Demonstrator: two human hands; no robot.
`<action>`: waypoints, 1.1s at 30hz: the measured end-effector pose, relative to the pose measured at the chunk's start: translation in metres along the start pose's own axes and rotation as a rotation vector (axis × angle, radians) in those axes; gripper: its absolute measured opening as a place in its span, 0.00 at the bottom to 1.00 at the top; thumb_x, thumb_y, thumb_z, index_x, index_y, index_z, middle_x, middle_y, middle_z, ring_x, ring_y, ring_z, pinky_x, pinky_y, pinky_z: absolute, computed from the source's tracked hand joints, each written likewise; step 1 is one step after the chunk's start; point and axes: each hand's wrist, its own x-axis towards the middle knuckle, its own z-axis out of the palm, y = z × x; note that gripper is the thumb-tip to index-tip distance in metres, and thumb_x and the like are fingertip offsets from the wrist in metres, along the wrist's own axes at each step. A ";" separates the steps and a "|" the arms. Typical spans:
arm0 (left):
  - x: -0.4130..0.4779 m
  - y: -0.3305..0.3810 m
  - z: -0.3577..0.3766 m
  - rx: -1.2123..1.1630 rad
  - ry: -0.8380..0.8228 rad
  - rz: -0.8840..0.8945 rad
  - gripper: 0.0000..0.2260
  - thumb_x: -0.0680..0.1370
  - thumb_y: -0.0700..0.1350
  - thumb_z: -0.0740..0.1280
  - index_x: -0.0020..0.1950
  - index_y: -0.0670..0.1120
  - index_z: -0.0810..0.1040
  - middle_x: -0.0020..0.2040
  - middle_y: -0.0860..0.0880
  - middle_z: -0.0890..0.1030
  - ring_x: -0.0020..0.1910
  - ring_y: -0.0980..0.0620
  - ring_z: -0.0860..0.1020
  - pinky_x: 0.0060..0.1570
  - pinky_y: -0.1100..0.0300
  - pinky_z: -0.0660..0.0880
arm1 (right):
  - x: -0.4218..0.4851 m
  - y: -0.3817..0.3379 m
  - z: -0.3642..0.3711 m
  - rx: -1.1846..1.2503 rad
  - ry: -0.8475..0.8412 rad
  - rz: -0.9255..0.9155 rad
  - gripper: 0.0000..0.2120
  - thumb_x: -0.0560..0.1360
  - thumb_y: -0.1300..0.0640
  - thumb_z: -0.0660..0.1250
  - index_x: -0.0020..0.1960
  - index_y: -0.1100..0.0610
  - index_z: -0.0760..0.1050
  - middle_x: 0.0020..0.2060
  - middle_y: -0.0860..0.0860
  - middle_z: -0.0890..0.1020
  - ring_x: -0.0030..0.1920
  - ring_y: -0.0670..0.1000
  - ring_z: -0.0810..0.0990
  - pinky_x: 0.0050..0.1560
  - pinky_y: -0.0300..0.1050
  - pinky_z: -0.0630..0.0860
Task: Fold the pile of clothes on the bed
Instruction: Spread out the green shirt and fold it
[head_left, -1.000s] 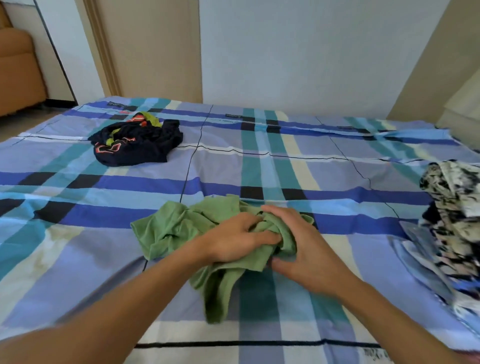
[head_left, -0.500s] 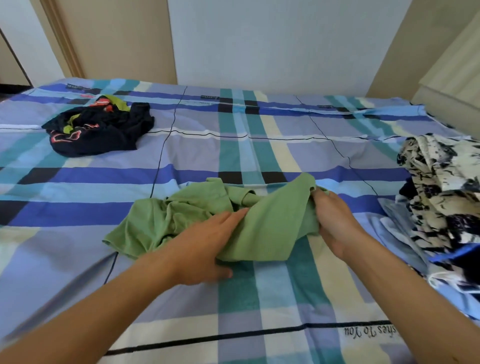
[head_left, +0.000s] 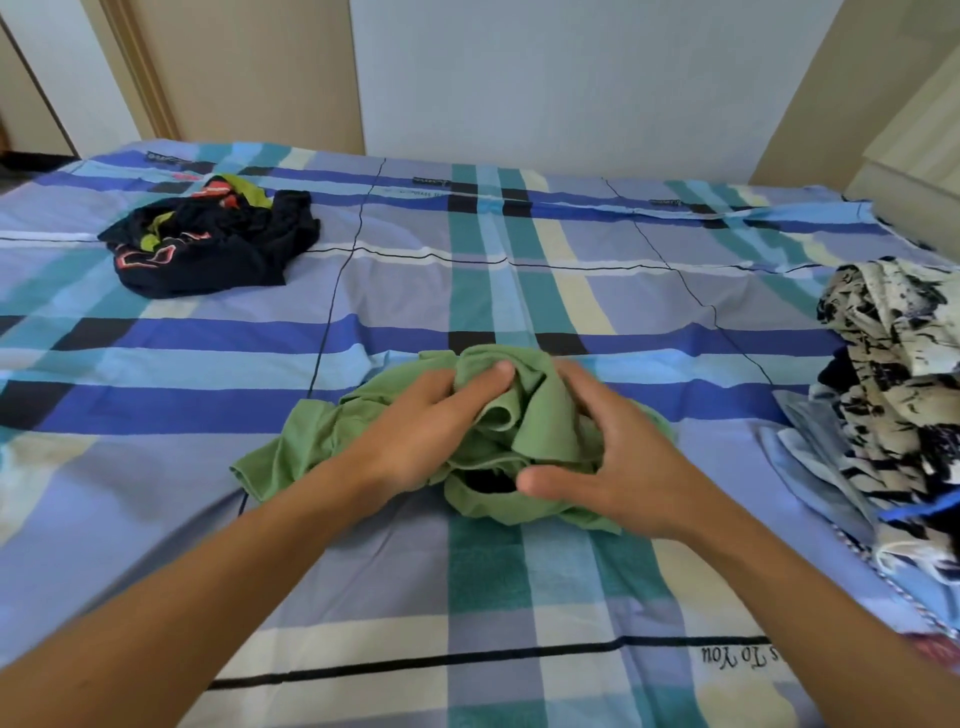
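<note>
The crumpled green fabric garment lies bunched between left hand and right hand — both grip its folds — on the plaid-sheeted bed.

The one view comes from a wide-angle camera on the person's head, facing forward and tilted down across the bed. It is near: both forearms enter from the bottom edge, and the left hand and right hand hold a green garment mid-frame. Beyond the hands the bed runs to the wall. Far beyond the left hand lies a dark garment; right of the right hand, the frame's edge cuts a patterned pile.
</note>
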 end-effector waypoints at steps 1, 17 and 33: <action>0.000 -0.001 -0.003 -0.085 -0.076 -0.027 0.19 0.79 0.62 0.62 0.51 0.50 0.84 0.47 0.56 0.86 0.49 0.60 0.83 0.54 0.66 0.76 | 0.001 0.004 0.007 -0.023 0.040 0.009 0.28 0.69 0.51 0.78 0.66 0.47 0.74 0.58 0.42 0.82 0.59 0.43 0.80 0.59 0.44 0.78; 0.014 -0.036 -0.075 1.015 0.217 0.028 0.09 0.73 0.45 0.68 0.52 0.54 0.76 0.49 0.50 0.78 0.49 0.43 0.77 0.44 0.51 0.74 | -0.015 0.020 -0.088 0.538 0.971 0.382 0.02 0.78 0.54 0.69 0.49 0.52 0.79 0.49 0.49 0.85 0.54 0.51 0.84 0.62 0.53 0.78; -0.015 0.020 -0.096 -0.242 -0.062 0.368 0.19 0.69 0.27 0.60 0.56 0.42 0.74 0.58 0.40 0.83 0.51 0.47 0.83 0.51 0.53 0.80 | -0.029 0.026 -0.095 0.680 0.144 0.124 0.20 0.67 0.76 0.67 0.51 0.56 0.74 0.36 0.56 0.78 0.42 0.56 0.78 0.53 0.51 0.81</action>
